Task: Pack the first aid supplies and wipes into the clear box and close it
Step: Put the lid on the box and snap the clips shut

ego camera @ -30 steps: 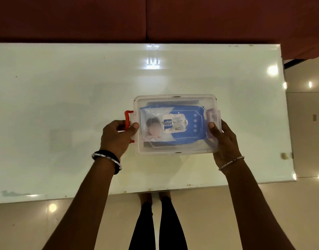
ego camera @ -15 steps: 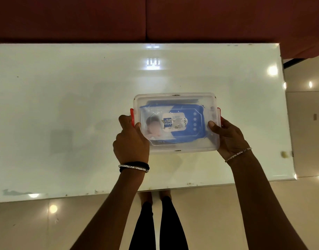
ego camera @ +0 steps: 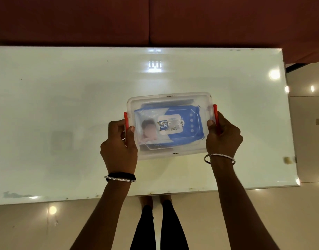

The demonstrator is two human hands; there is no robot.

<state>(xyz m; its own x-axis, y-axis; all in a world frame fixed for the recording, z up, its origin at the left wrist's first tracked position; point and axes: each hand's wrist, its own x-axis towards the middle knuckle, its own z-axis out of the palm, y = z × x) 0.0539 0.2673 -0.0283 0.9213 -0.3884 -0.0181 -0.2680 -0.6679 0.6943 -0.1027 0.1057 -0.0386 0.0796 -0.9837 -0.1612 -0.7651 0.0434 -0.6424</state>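
Just right of the bench (ego camera: 64,105) centre, a bit toward the near edge, sits the box (ego camera: 170,100), lid on and tilted slightly so its right end is a little further away. It's see-through enough that you can spot the blue wipes (ego camera: 184,123) pack lying flat inside, white label facing up, filling most of the box. There's something darker tucked under and behind the pack, but I can't tell what it is through the plastic.

Left hand (ego camera: 119,147) is clamped on the box's 9 o'clock end, thumb on top of the lid, the other fingers curled round the side over the left red latch (ego camera: 125,117). Right hand (ego camera: 224,138) does the same at the 3 o'clock end, thumb on the lid corner and fingers wrapped behind the right red latch (ego camera: 215,112). Both latches look folded up against the ends of the box, though whether they've fully clicked I can't say.

Each wrist has a silver bangle (ego camera: 219,156), and the left one also has a black band (ego camera: 121,175). Nothing else of note on the glossy white bench apart from ceiling light reflections. At 12 o'clock past the far edge there's a dark red sofa (ego camera: 155,18). At 6 o'clock you can see the person's legs (ego camera: 160,228) on the tiled floor (ego camera: 37,228).
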